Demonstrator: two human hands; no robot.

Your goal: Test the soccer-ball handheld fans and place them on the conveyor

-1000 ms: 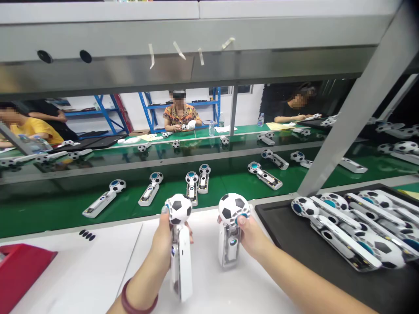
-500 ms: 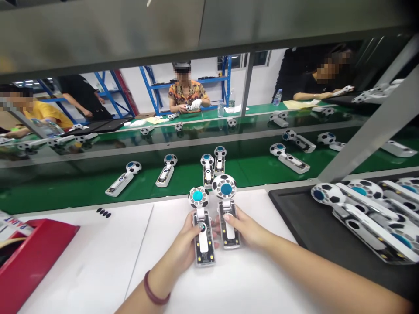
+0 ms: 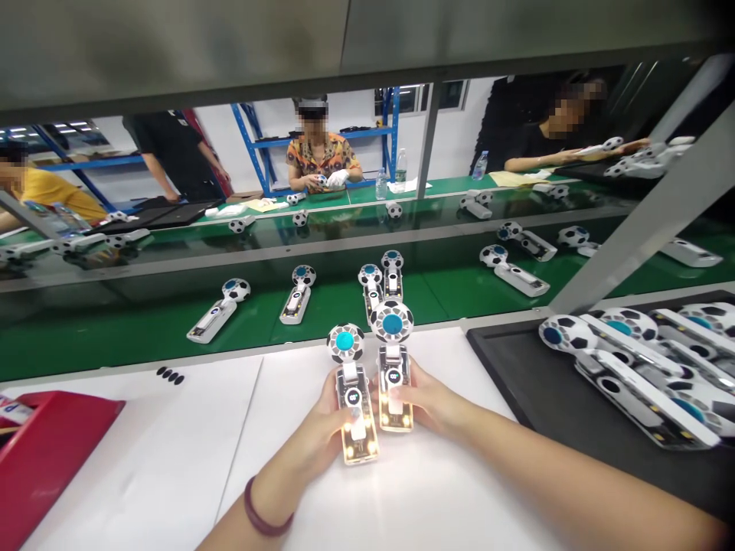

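My left hand [image 3: 325, 417] is wrapped round the clear handle of a handheld fan [image 3: 357, 428] with a soccer-ball head and a light-blue centre. Its thumb lies on the white strip below a small round display. Close beside it, my right hand [image 3: 428, 394] grips a second, similar fan [image 3: 395, 390], thumb on the white strip too. Both displays are lit, and yellow lights glow in the lower part of both handles. The two fans are held upright over the white table [image 3: 436, 490], heads pointing away from me. Some fingers of each hand are hidden behind the handles.
Beyond the table runs a green conveyor [image 3: 143, 337] with several similar fans. A black tray [image 3: 517, 383] of stacked fans stands at the right, a red bin [image 3: 69, 444] at the left. Small black ovals [image 3: 171, 376] lie near the belt. A slanted metal post [image 3: 643, 207] rises at right; co-workers sit opposite.
The lights in both handles have come on and both displays now show lit figures. Both thumbs have slid lower on the white strips. The view has shifted slightly.
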